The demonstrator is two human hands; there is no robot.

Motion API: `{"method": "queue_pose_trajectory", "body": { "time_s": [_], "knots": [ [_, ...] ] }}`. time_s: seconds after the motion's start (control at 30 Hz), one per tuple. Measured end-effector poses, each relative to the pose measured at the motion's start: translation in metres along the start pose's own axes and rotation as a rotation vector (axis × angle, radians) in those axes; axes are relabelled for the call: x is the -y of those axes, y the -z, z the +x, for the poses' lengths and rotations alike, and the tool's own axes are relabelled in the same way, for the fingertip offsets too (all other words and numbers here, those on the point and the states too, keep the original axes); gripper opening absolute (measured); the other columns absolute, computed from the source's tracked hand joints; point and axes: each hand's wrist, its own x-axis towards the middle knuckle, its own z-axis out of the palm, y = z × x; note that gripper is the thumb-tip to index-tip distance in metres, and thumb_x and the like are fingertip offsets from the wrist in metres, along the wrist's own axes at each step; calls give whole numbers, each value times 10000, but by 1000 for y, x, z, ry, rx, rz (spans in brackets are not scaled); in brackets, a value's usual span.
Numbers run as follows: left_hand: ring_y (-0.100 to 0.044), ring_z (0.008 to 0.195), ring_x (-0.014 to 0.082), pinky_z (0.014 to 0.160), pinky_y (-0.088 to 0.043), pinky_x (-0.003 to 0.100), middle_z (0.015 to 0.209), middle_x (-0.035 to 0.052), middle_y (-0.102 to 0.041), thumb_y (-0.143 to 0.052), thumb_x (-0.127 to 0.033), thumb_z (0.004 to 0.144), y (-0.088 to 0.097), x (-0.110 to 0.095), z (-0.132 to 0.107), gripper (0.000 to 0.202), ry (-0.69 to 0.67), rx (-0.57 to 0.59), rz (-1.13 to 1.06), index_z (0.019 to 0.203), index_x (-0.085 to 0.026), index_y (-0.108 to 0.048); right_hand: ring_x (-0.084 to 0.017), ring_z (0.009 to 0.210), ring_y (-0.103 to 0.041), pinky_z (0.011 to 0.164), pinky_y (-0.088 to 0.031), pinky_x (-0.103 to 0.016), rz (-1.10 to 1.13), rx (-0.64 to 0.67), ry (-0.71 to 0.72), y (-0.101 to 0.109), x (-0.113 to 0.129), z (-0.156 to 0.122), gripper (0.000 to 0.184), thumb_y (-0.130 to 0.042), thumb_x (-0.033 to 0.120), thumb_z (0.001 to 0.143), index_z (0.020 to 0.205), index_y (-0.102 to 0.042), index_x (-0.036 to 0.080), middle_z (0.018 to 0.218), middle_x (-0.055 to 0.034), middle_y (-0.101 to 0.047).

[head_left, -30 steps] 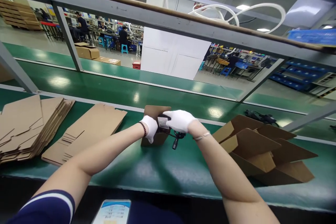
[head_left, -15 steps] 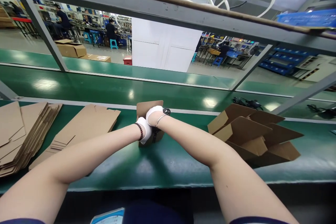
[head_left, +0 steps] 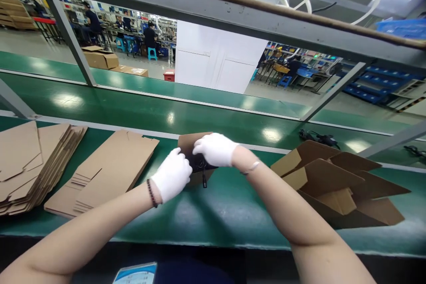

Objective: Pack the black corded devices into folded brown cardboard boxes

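Both my hands wear white gloves and meet at a small brown cardboard box (head_left: 187, 143) standing on the green bench (head_left: 213, 213). My right hand (head_left: 214, 148) is closed over a black adapter with a cable (head_left: 203, 173) at the box's mouth; the cable's end dangles below. My left hand (head_left: 172, 175) is curled against the box's near left side, fingertips touching it. A dark bead bracelet sits on my left wrist.
Flat cardboard blanks lie at the left in a thick stack (head_left: 29, 164) and a thinner pile (head_left: 106, 171). Several opened boxes (head_left: 336, 182) lie heaped at the right. A green conveyor belt (head_left: 133, 111) runs behind, with black cables (head_left: 316, 136) on it. A phone (head_left: 135, 274) rests near my lap.
My arms were stretched forward with both hands pressed together on the box; now they have drawn back a little. My left hand has come off to the box's side.
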Motion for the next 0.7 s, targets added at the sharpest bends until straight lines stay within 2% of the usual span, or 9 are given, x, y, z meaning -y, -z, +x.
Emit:
{"method": "queue_pose_trajectory", "body": {
  "time_s": [0.1, 0.13, 0.2, 0.27, 0.37, 0.47, 0.57, 0.63, 0.7],
  "knots": [
    [-541, 1112, 324, 1059, -307, 536, 944, 111, -669, -631, -218, 790, 4, 12, -16, 74, 5, -167, 55, 809, -161, -674, -270, 1054, -545, 809, -446, -353, -126, -176, 48, -5, -16, -27, 468, -621, 252, 785, 1250, -581, 275, 1275, -67, -560],
    [-511, 1165, 322, 1059, -331, 520, 1035, 112, -651, -647, -231, 784, 1, 15, -19, 115, 20, -224, 32, 876, -167, -671, -277, 1046, -535, 785, -442, -347, -167, -188, 39, -9, -17, -28, 491, -651, 275, 765, 1251, -579, 255, 1257, -83, -564],
    [-477, 1218, 317, 1041, -392, 483, 1162, 126, -601, -697, -251, 749, -7, 19, -22, 259, 63, -292, -48, 988, -166, -647, -287, 993, -532, 746, -432, -346, -252, -175, 24, -17, -16, -21, 378, -653, 276, 774, 1144, -637, 197, 1116, -113, -618],
    [-463, 1240, 324, 1020, -433, 469, 1208, 141, -570, -740, -278, 713, -17, 20, -23, 380, 92, -310, -109, 1053, -161, -616, -297, 942, -542, 727, -428, -356, -310, -146, 19, -23, -10, -6, 233, -612, 291, 822, 989, -683, 145, 963, -136, -646],
    [-442, 1265, 345, 1031, -429, 500, 1246, 146, -548, -788, -324, 665, -27, 18, -23, 570, 114, -310, -139, 1164, -179, -553, -313, 909, -585, 726, -445, -380, -249, -118, -80, -26, -1, 16, 332, -519, 388, 904, 922, -696, 107, 935, -178, -657],
    [-424, 1285, 344, 1047, -413, 498, 1299, 157, -518, -782, -345, 682, -32, 16, -23, 715, 138, -310, -119, 1295, -176, -453, -306, 872, -635, 732, -469, -393, -114, -45, -199, -29, 14, 34, 295, -513, 329, 913, 906, -707, 107, 949, -198, -674],
    [-426, 1280, 332, 1040, -406, 476, 1260, 154, -547, -698, -340, 779, -27, 17, -23, 545, 146, -288, -63, 1249, -154, -495, -305, 862, -656, 728, -488, -387, -51, 9, -205, -36, 30, 46, 186, -580, 243, 856, 867, -717, 118, 924, -190, -689],
    [-443, 1252, 328, 990, -420, 461, 1126, 131, -618, -604, -312, 855, -16, 20, -23, 286, 96, -224, 4, 1097, -159, -594, -300, 854, -663, 723, -494, -379, -15, 20, -213, -39, 34, 49, 199, -566, 238, 858, 892, -716, 113, 942, -192, -689],
    [-497, 1160, 324, 882, -438, 435, 951, 112, -660, -517, -283, 903, 1, 24, -20, 176, 12, -121, 86, 923, -169, -650, -284, 834, -667, 710, -497, -362, 18, 22, -216, -39, 29, 45, 273, -505, 286, 895, 942, -710, 112, 953, -184, -690]
  ]
}}
